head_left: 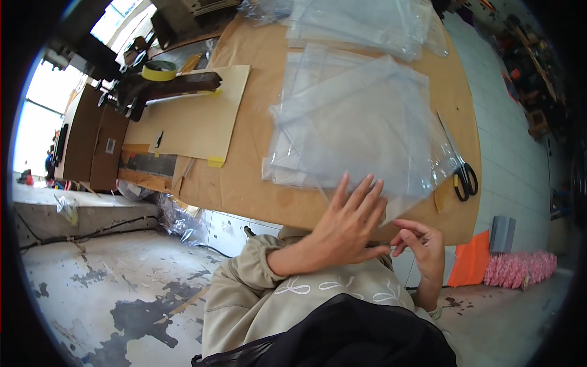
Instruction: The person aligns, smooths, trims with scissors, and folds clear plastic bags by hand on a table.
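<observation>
My left hand [351, 223] lies with fingers spread over the lower edge of a stack of clear plastic bags [361, 122]. Its fingertips touch the top bag, and the thumb points toward my right hand. Just off the table's front edge, my right hand [422, 248] is loosely curled, with thumb and index finger apart. Nothing shows between its fingers. One corner of the clear plastic extends past the table edge beside my left hand. The bags overlap at different angles. Black-handled scissors [466, 180] lie to the right of the stack, blades pointing away from me.
More clear bags [367, 24] are piled at the table's far side. A dark tape dispenser [165, 85] with a yellow tape roll [159, 70] stands left, over a cardboard sheet [208, 134]. A cardboard box [98, 140] is farther left. Brown paper [257, 196] covers the rounded table.
</observation>
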Action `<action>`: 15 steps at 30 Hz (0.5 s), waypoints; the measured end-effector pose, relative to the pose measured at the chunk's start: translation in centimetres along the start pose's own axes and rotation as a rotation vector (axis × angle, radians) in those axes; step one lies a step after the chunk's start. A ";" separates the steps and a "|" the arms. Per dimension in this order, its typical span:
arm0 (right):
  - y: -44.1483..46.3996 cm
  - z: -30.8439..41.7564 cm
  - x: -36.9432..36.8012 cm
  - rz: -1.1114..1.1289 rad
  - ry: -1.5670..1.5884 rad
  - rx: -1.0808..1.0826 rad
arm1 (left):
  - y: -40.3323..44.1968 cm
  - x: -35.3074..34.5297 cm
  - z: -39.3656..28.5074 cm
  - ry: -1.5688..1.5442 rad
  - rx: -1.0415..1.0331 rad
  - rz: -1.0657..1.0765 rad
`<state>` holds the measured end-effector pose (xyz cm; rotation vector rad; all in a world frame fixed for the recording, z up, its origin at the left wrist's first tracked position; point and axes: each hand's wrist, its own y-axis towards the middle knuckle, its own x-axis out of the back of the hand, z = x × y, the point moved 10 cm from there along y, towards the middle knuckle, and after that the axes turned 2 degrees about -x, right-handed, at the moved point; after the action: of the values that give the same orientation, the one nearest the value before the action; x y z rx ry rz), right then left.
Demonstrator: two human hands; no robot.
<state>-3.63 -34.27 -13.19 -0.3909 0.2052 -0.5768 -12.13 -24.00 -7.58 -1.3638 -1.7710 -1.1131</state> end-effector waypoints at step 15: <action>0.2 7.2 -8.1 0.281 -1.258 0.783 | -0.3 4.0 0.0 -0.075 0.045 -0.318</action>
<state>-8.03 -27.41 -6.14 0.0938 -1.1335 -0.0271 -13.44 -22.35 -4.18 -1.1358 -2.1075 -1.1893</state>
